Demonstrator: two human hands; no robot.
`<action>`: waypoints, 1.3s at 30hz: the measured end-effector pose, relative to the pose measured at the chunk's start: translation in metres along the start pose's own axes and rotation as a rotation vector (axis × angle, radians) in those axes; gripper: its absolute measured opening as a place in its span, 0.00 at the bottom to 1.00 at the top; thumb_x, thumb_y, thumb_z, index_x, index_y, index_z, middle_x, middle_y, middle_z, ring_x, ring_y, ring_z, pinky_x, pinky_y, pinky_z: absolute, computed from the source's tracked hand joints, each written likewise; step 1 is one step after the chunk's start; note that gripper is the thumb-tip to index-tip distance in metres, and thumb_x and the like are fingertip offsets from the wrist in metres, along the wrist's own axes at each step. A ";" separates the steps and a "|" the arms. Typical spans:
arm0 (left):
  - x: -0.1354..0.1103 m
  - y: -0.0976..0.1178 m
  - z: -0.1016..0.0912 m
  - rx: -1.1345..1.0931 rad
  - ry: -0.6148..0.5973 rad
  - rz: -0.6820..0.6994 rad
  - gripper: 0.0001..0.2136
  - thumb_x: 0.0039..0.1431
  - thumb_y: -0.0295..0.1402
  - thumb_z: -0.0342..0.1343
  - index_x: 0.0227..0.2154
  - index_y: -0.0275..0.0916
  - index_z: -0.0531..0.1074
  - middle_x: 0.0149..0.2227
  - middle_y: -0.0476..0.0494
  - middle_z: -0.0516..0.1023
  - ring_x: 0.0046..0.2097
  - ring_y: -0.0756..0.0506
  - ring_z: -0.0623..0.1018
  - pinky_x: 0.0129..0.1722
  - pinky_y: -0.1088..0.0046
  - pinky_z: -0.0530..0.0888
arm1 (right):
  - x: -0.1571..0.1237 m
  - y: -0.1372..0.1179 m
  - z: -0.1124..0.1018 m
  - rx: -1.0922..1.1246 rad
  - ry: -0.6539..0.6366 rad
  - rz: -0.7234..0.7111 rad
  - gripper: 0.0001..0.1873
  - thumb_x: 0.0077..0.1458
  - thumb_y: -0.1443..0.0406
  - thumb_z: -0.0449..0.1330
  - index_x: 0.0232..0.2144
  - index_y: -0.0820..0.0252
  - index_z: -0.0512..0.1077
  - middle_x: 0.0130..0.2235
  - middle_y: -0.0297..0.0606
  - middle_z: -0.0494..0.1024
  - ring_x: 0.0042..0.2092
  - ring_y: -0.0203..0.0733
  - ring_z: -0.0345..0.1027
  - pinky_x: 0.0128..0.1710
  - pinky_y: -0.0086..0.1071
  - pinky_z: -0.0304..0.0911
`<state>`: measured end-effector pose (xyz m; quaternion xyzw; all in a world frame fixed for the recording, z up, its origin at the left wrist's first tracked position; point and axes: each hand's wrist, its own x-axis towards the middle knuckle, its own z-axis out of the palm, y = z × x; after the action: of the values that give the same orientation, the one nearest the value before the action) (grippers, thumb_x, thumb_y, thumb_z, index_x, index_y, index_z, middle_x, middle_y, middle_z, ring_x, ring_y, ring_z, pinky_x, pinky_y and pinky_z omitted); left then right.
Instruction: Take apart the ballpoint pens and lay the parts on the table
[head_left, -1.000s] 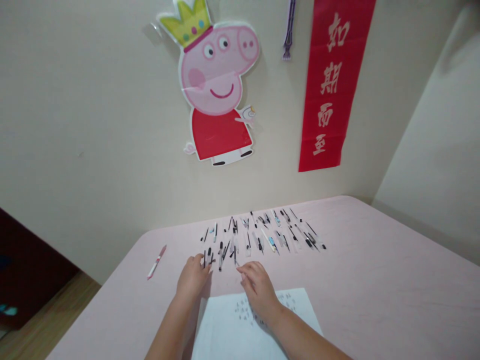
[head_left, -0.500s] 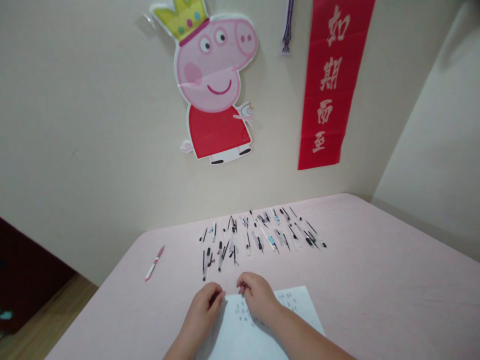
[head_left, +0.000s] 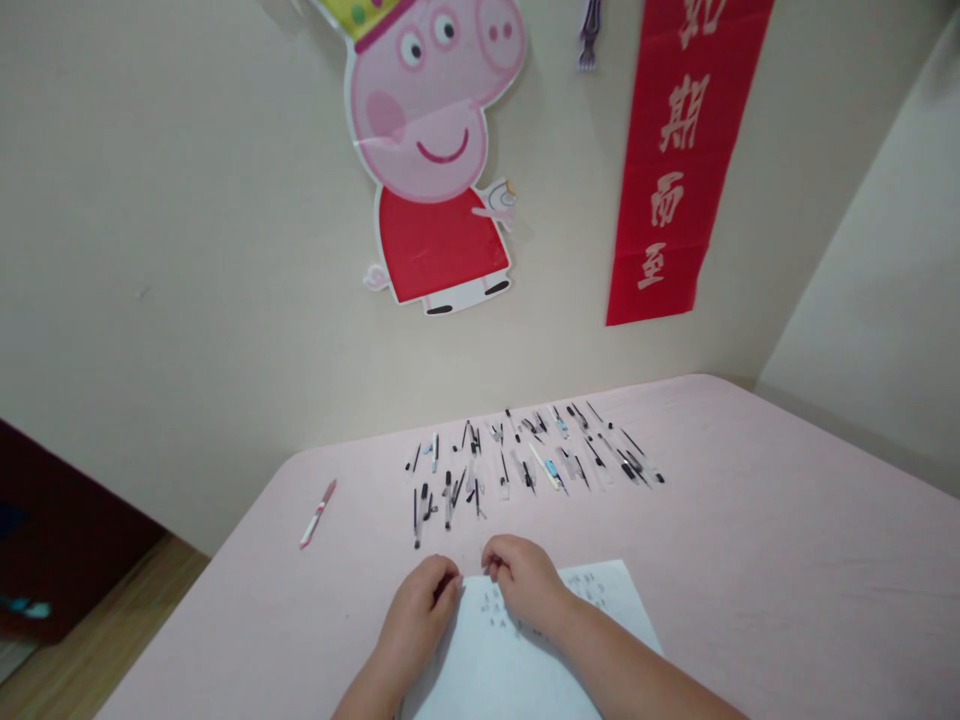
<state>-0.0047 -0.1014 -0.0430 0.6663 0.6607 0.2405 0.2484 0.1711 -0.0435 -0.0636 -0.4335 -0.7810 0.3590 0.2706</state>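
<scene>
The left hand [head_left: 420, 612] curls loosely at the top left corner of a handwritten sheet of paper [head_left: 510, 672], thumb close to the fingers; whether it pinches the edge cannot be told. The right hand [head_left: 529, 585] rests over the sheet's top edge, fingers folded under and tips hidden, with nothing visible in its grip. Their placement probably steadies the paper. Just beyond, pen parts [head_left: 528, 474] lie in two rough rows on the pink table [head_left: 795, 570], perhaps spaced so each piece can be reached. A pink-and-white pen [head_left: 319, 514] lies apart, to the left. Behind, a cartoon pig cutout [head_left: 442, 240] and a red banner [head_left: 667, 200] hang on the wall. Compared with a second ago, the left hand has drawn back from the nearer row's left end to the paper.
</scene>
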 end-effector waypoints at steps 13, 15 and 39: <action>0.010 -0.013 -0.002 -0.164 0.124 0.019 0.11 0.56 0.39 0.48 0.33 0.39 0.72 0.33 0.44 0.76 0.34 0.45 0.76 0.34 0.70 0.71 | -0.001 -0.001 0.000 0.034 0.018 -0.008 0.19 0.42 0.77 0.49 0.29 0.57 0.75 0.30 0.33 0.77 0.33 0.37 0.68 0.34 0.26 0.57; 0.019 -0.027 -0.012 -0.211 0.218 -0.012 0.14 0.56 0.41 0.48 0.37 0.38 0.72 0.35 0.43 0.76 0.34 0.45 0.76 0.31 0.70 0.72 | -0.001 0.000 0.000 0.039 0.018 -0.007 0.19 0.41 0.77 0.49 0.29 0.58 0.75 0.29 0.34 0.77 0.32 0.37 0.68 0.34 0.26 0.57; 0.072 -0.132 -0.112 0.620 0.506 -0.646 0.21 0.58 0.28 0.39 0.52 0.29 0.66 0.44 0.25 0.72 0.48 0.30 0.74 0.44 0.57 0.69 | 0.000 -0.001 -0.001 0.021 0.015 -0.004 0.19 0.41 0.77 0.49 0.29 0.58 0.76 0.30 0.34 0.77 0.33 0.37 0.68 0.34 0.26 0.56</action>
<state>-0.1771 -0.0274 -0.0436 0.3916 0.9124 0.0981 -0.0668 0.1711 -0.0436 -0.0621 -0.4317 -0.7762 0.3631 0.2817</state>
